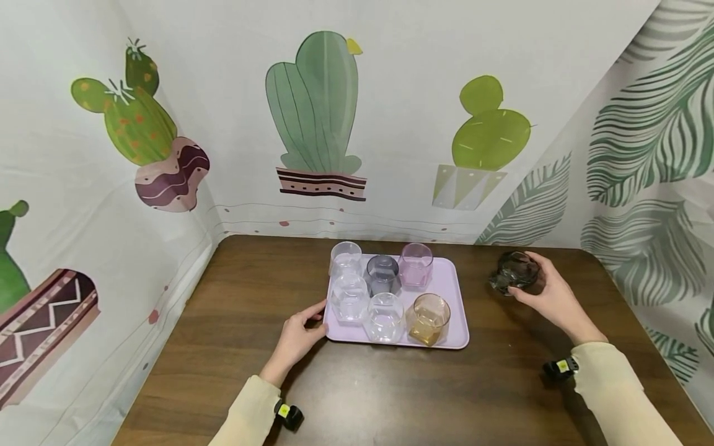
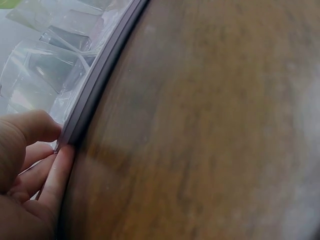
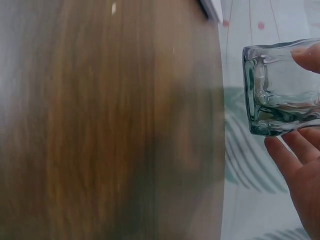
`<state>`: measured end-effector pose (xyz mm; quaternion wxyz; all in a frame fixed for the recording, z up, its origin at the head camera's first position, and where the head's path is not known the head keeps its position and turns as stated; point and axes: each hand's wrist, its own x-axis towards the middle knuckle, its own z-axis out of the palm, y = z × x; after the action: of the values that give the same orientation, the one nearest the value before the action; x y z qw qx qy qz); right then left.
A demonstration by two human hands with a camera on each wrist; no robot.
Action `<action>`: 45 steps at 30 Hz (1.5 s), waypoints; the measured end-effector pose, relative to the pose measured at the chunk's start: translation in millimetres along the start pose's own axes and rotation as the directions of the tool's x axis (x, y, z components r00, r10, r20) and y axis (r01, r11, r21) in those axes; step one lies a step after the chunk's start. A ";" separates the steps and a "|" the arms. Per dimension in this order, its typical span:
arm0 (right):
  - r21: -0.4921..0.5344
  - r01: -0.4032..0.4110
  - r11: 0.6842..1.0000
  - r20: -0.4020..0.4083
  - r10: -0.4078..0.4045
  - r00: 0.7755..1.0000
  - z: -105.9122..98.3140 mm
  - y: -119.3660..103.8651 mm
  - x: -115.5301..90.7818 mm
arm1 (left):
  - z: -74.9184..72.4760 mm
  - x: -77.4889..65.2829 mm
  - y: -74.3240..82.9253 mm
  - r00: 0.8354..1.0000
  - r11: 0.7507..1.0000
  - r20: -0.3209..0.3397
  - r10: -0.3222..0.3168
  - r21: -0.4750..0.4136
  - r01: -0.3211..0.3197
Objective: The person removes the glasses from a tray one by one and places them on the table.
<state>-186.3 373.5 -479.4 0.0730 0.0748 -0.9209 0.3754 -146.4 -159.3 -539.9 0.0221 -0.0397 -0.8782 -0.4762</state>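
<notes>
I had the left hand (image 1: 301,334) pinching the lilac tray (image 1: 449,280), right hand (image 1: 549,292) gripping a dark glass (image 1: 514,271), six glasses (image 1: 385,318) between them

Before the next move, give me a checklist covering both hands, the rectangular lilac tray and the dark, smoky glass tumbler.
1. Right hand has the dark, smoky glass tumbler: ok, thumb and fingers grip it.
2. Left hand on the rectangular lilac tray: ok, it holds the left edge.
3. Tray resting on the brown wood-grain table: ok, it appears flat.
4. Bare tray surface right of the pink, see-through glass: ok, a patch shows there.
5. Tumbler over the tray: not ok, it is apart, to the tray's right.
6. Tumbler's rim undamaged: cannot tell, the right wrist view cuts it off.
</notes>
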 end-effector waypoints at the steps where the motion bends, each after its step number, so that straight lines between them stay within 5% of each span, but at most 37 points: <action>1: -0.007 -0.018 1.000 0.004 0.018 1.000 -2.5 2.0 -0.3 | 0.0 0.1 -0.3 1.000 1.000 -0.001 0.002 -0.002 -0.002; 19: -0.066 -0.185 0.980 -0.044 0.183 0.982 -31.0 41.9 10.2 | -0.2 -0.6 0.5 1.000 1.000 0.005 -0.001 0.003 0.001; 31: -0.027 -0.339 0.940 -0.100 0.335 0.937 -44.8 64.6 16.6 | 0.6 -2.6 0.8 1.000 1.000 -0.003 0.009 -0.014 -0.010; 45: 0.006 -0.399 0.917 -0.192 0.393 0.899 -54.4 89.3 30.5 | 1.5 -2.9 -0.5 1.000 1.000 -0.021 0.016 -0.020 -0.016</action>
<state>-229.0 472.4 -495.9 0.0838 -0.1512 -0.9118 0.3724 -143.5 -158.4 -541.4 0.0346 -0.0420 -0.8726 -0.4854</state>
